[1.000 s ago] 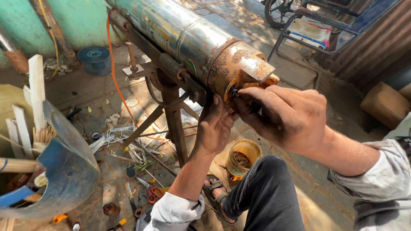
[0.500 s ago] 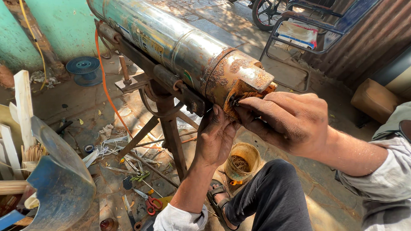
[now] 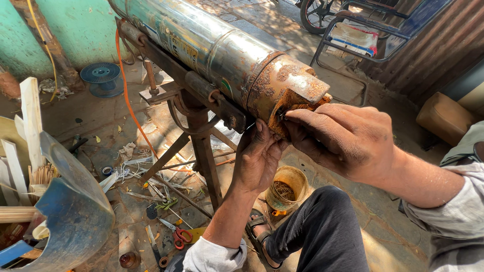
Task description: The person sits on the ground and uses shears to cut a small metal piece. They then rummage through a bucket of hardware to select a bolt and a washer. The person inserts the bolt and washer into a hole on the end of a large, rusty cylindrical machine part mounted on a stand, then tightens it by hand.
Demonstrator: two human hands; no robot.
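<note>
Pressed from both sides against the rusty end (image 3: 290,93) of a long metal cylinder (image 3: 201,45). Right hand (image 3: 348,138) laid over the end face from the right, palm down, fingers stretched left and held together, fingertips (image 3: 292,117) touching the rusted edge; whether anything was pinched beneath, impossible to tell. Left hand (image 3: 257,158) raised from below, wrist bent back, fingers closed together and pushed up under the same rusty end, thumb near the right fingertips. Cylinder lying tilted across a rusty iron stand (image 3: 201,141), shiny along its body, with a faded yellowish label (image 3: 184,50) on its side. Below the hands, a round yellow tub (image 3: 287,189) on the ground beside a sandalled foot (image 3: 259,234). Farther left, red-handled scissors (image 3: 176,234) among scattered scraps. Against the green wall, a blue spool (image 3: 101,75). At upper right, a white and blue printed bag (image 3: 355,38) resting in a metal frame.
</note>
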